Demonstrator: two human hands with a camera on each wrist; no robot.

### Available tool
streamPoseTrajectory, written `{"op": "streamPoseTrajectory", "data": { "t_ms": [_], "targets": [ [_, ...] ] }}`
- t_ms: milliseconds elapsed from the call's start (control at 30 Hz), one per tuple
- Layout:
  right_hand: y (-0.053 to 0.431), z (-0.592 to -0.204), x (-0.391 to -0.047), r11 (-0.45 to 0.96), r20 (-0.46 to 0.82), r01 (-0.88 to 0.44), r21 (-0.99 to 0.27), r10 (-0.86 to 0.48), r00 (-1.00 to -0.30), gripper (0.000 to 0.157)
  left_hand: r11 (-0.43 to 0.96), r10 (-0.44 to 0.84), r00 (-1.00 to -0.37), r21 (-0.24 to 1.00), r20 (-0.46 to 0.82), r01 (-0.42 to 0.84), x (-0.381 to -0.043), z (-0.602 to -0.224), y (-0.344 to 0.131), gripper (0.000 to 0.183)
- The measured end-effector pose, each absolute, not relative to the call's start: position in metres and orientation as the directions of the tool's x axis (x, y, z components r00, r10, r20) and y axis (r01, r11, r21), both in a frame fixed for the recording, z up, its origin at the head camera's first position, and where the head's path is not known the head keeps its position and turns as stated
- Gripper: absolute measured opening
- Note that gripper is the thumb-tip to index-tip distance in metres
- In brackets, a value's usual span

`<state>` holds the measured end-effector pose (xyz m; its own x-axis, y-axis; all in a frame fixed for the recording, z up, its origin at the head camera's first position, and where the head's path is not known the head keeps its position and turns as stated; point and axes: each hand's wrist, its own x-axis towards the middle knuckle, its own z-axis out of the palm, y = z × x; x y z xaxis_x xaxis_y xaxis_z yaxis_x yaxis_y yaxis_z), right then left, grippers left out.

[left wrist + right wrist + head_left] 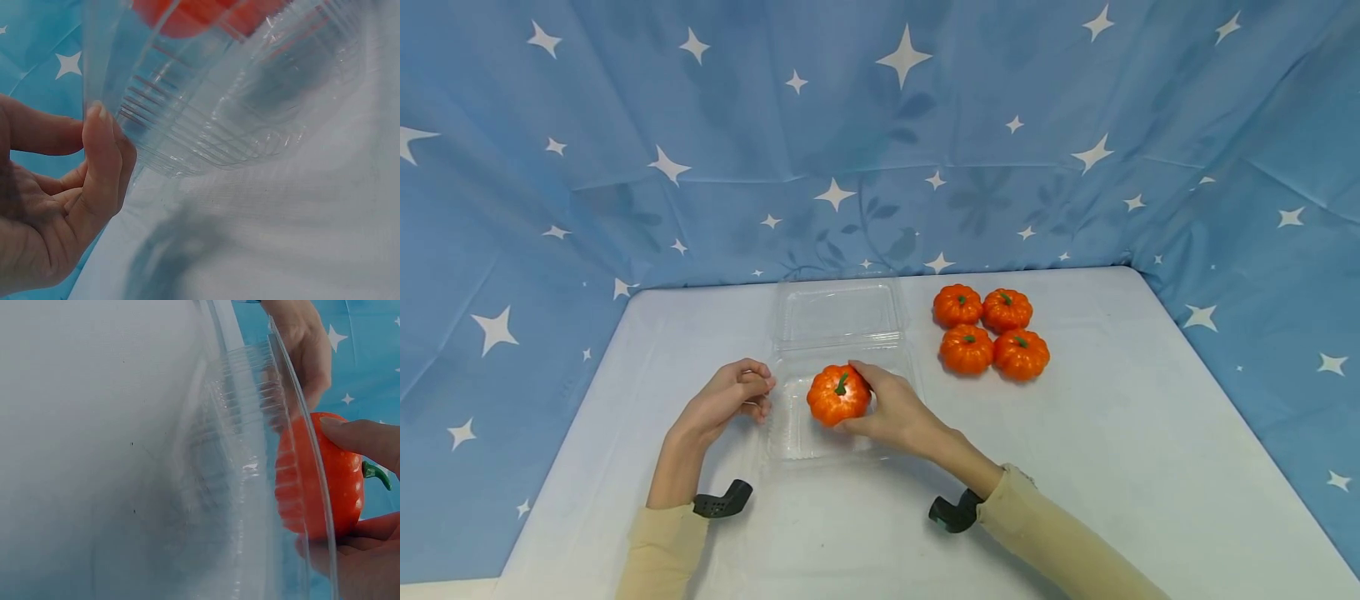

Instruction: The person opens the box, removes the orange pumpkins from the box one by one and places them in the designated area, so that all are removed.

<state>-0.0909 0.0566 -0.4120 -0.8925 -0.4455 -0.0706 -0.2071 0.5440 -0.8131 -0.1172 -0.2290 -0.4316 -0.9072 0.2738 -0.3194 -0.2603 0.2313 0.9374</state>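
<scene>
A small orange toy pumpkin (838,395) with a green stem is gripped between the thumb and fingers of my right hand (891,410). It is over the base of a clear plastic clamshell container (790,433), partly below rim level in the right wrist view. Whether it touches the container's floor cannot be told. At the container's left side, my left hand (730,396) pinches the rim between thumb and fingers, as the left wrist view (103,156) shows. The container's lid (838,312) lies folded back, away from me.
Several more toy pumpkins (967,348) sit in a tight cluster on the white table (1112,433), to the right of the lid. A blue curtain with white stars (880,125) hangs behind and beside the table. Dark wrist cameras (724,502) are strapped on both arms.
</scene>
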Motion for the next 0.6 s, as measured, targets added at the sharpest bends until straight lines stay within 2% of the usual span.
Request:
{"op": "streamPoseTrajectory", "data": {
  "t_ms": [333, 600],
  "targets": [
    [0.072, -0.408, -0.085, 0.533, -0.027, -0.239, -0.812, -0.443, -0.896, 0.087, 0.241, 0.273, -0.91, 0.938, -0.311, -0.248, -0.117, -0.431, -0.231, 0.026],
    [0.09, -0.397, -0.079, 0.534, -0.025, -0.215, -0.817, -0.406, -0.914, 0.087, 0.237, 0.288, -0.908, 0.941, -0.304, -0.24, -0.118, -0.432, -0.231, 0.025]
  ]
}}
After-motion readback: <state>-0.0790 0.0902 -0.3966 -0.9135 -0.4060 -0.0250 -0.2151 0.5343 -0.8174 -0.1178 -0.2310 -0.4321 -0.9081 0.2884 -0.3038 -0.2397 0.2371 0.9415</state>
